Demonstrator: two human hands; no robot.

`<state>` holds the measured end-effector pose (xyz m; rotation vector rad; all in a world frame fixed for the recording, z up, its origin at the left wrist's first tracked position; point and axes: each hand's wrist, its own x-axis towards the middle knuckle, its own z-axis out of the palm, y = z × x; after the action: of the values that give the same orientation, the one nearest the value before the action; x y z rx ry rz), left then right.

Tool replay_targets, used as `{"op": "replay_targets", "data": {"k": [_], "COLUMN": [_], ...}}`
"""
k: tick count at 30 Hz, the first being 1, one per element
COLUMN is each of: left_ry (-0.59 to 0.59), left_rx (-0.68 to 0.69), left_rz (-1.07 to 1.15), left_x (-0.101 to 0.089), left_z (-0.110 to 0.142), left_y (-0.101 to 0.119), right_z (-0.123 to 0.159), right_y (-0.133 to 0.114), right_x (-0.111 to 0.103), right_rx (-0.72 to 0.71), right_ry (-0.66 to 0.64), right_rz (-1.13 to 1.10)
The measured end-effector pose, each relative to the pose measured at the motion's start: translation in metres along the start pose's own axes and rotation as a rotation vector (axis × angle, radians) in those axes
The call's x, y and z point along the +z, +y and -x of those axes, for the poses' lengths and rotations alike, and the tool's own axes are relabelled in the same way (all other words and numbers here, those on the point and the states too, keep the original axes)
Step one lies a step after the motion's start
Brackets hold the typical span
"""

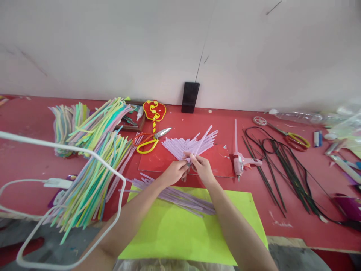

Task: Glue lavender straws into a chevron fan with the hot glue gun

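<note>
My left hand and my right hand meet at the lower tip of a fan of lilac pipe cleaners. The fan spreads out in two slanted wings on a red board. Between my right thumb and fingers is one lilac pipe cleaner, slanting up over the right wing. My left fingers are closed at the tip, where the strips come together; their exact grip is partly hidden. Loose lilac pipe cleaners lie below my wrists, across a yellow-green sheet.
Bundles of pastel pipe cleaners and scissors are at left, with a white cable in the foreground. A phone leans on the wall. At right are a pink glue gun, dark green stems and yellow-handled scissors.
</note>
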<state>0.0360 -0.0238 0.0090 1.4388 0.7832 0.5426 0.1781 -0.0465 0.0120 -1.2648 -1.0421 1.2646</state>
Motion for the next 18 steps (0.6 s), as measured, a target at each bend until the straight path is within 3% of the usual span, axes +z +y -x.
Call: {"op": "replay_targets", "data": {"k": [5, 8, 18], "left_ry": [-0.098, -0.136, -0.237], "left_rx": [-0.027, -0.031, -0.116], "left_rz": [0.260, 0.356, 0.260], "left_x": [-0.0028, -0.0054, -0.0043], "left_z": [-0.0029, -0.0046, -0.0015], "left_y": [-0.0001, -0.0001, 0.0011], "right_z": [0.0013, 0.0007, -0.0027], "right_y": [-0.0008, -0.0017, -0.0001], "right_x": [-0.0009, 0.0002, -0.0034], "right_rx": [0.060, 0.045, -0.053], "right_ry": [-0.059, -0.024, 0.236], "right_rz": [-0.212, -0.286, -0.106]}}
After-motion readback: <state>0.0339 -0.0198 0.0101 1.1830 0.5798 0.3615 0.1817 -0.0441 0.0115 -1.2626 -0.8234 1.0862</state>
